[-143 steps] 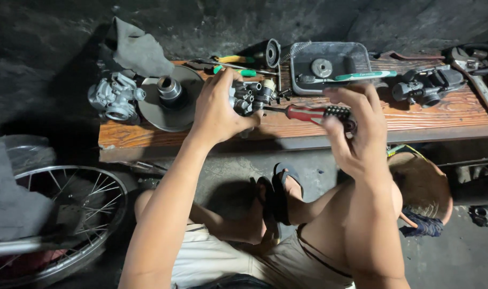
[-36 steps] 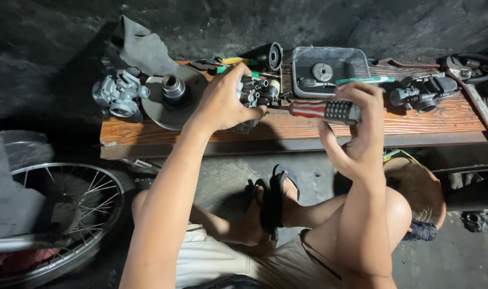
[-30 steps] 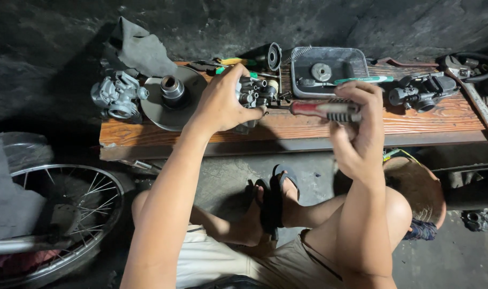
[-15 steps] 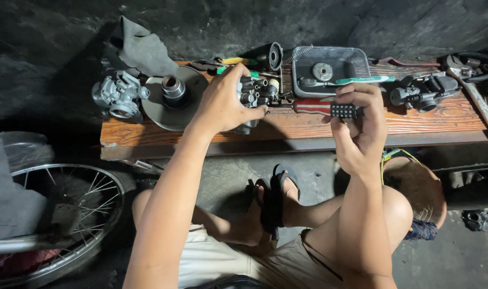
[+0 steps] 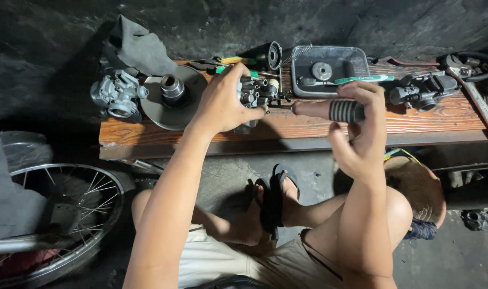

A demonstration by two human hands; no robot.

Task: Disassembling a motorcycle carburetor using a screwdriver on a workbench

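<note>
My left hand (image 5: 222,104) grips a small grey metal carburettor (image 5: 255,92) and holds it down on the wooden bench (image 5: 415,120). My right hand (image 5: 361,126) is closed on the red and black handle of a screwdriver (image 5: 329,110). The screwdriver lies level, its thin shaft pointing left into the carburettor's side. My fingertips pinch the ribbed black end of the handle.
On the bench stand another carburettor (image 5: 114,95), a round metal disc with a hub (image 5: 171,96), a grey rag (image 5: 139,51), a grey tray with parts (image 5: 329,69), a black cylinder (image 5: 268,55) and a third carburettor (image 5: 423,91). A spoked wheel (image 5: 51,214) lies lower left.
My right hand's fingers have shifted round the screwdriver handle as it turns. The carburettor and my left hand stay in the same place.
</note>
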